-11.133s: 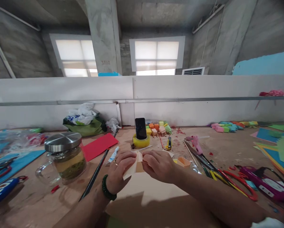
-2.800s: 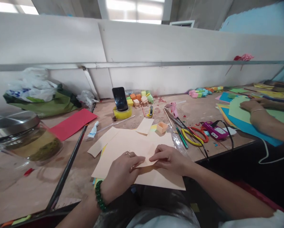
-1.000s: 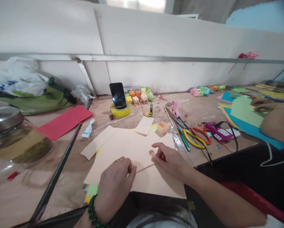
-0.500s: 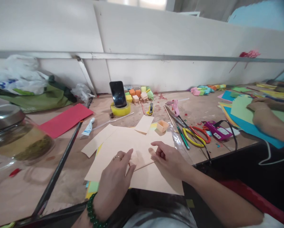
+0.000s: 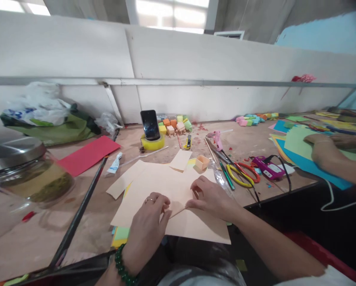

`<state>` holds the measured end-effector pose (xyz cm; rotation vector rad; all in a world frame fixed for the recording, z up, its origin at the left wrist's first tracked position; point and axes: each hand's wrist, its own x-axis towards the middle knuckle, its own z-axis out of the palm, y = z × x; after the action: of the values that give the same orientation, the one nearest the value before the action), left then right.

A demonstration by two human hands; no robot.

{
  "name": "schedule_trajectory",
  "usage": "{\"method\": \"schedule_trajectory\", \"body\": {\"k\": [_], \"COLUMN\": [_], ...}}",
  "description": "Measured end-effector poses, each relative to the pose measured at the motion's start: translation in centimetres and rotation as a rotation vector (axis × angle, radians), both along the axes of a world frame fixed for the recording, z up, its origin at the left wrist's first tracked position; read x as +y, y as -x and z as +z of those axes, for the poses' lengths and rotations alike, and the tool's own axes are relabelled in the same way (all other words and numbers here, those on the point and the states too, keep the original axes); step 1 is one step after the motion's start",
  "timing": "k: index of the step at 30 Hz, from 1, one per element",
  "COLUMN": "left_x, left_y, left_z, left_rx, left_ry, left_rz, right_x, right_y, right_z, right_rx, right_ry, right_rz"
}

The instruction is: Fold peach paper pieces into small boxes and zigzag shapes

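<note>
Between my hands a small piece of peach paper [image 5: 177,205] lies over a larger peach sheet [image 5: 195,228], its near edge slightly raised. My left hand [image 5: 149,218], with a ring and a green bead bracelet, pinches the piece's left end between thumb and fingers. At its right end my right hand [image 5: 210,198] has curled fingers, thumb on the near edge. A small open peach paper box [image 5: 202,162] stands beyond my right hand. Beside it lies a peach paper strip [image 5: 180,159].
Scissors with yellow and red handles [image 5: 240,176], a pink glue gun [image 5: 217,140] and a purple device [image 5: 268,167] are on the right. A phone [image 5: 150,124] leans on a yellow tape roll [image 5: 152,143]. A glass jar [image 5: 25,171] stands left. Another person's hand [image 5: 322,147] rests on green paper.
The view has tilted up slightly. My right thumb has moved down and left along the small paper's near edge, and my right fingers have curled closer. The left hand keeps its grip.
</note>
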<state>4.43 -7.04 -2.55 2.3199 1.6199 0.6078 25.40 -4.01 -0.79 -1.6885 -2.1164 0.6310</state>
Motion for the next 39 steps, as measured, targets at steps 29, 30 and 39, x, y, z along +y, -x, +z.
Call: {"method": "schedule_trajectory", "body": {"k": [29, 30, 39], "left_x": [-1.2, -1.2, -1.8], "left_y": [0.3, 0.3, 0.0], "left_z": [1.5, 1.4, 1.7], "left_rx": [-1.026, -1.037, -1.028], "left_ry": [0.428, 0.441, 0.465], "left_rz": [0.057, 0.058, 0.097], "right_x": [-3.3, -3.5, -4.9], "right_y": [1.5, 1.6, 1.9], "right_z": [-0.9, -0.9, -1.1], "right_rx": [1.032, 1.042, 1.023], "right_ry": [0.232, 0.214, 0.157], "right_rz": [0.079, 0.061, -0.013]}}
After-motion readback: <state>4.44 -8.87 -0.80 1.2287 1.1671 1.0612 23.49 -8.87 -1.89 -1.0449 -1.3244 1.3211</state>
